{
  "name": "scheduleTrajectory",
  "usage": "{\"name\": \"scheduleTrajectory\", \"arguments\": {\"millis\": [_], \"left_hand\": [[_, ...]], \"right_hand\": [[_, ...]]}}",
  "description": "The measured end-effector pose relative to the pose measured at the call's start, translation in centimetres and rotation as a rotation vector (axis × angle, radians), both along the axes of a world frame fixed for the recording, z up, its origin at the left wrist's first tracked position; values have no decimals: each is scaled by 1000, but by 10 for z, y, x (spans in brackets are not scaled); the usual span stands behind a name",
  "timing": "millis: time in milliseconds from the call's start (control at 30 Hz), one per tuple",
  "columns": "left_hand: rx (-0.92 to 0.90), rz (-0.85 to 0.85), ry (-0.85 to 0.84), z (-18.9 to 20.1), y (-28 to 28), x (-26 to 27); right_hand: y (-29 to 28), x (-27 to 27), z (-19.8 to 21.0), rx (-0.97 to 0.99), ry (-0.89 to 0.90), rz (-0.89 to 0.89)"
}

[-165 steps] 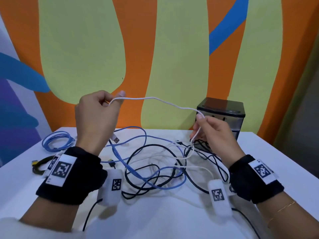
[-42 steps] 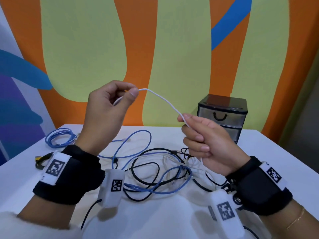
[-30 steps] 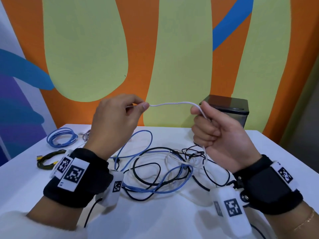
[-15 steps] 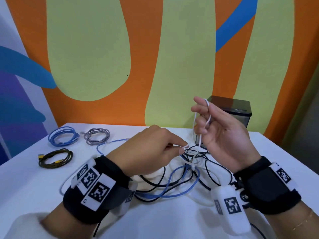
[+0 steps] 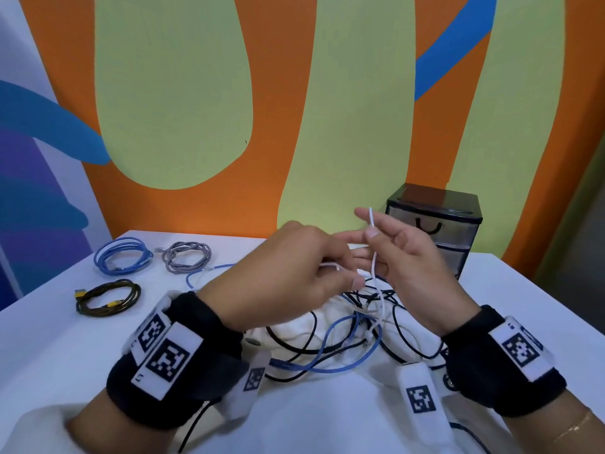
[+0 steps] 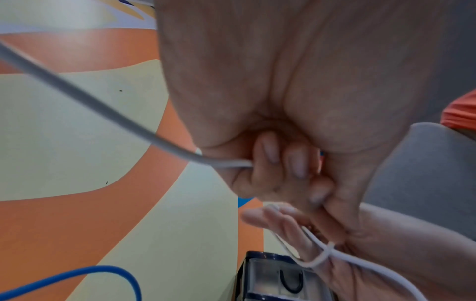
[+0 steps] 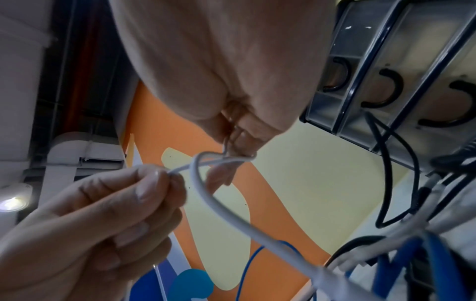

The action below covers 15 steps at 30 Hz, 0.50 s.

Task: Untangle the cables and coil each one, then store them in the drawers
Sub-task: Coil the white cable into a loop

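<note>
Coiling is the step in hand: beside the black drawer unit (image 5: 433,221) at the back of the white table (image 5: 49,348), three coiled cables lie finished far to its left, a knot of blue and black cables (image 5: 330,342) sits in front of it, and the white cable (image 5: 374,257) rises from that knot. The right hand (image 5: 406,260), fingers spread, carries the cable's first loop while the left hand (image 5: 294,273) pinches its free run. Half a second ago the left hand was lower, at the knot; next it should probably lay another turn over the right fingers.
</note>
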<state>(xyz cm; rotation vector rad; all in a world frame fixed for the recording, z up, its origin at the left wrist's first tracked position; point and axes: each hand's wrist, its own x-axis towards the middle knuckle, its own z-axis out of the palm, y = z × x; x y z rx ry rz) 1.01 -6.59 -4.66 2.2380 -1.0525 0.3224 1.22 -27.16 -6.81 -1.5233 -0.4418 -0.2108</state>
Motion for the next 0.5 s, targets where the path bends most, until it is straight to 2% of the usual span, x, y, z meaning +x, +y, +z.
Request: {"name": "scheduleTrajectory", "arguments": {"millis": [100,200,367,500], "left_hand": [[-150,40,-13,7,9,2],[-275,50,-76,9,14,6],[-467,69,-188,10,24,14],[-486,162,-320,9,31,21]], "right_hand": [[1,-5,3,-138,-12,-7],[4,-7,3,-215,10,74],[5,-10,6,-84,109,240],[3,-13,7,-66,141,282]]}}
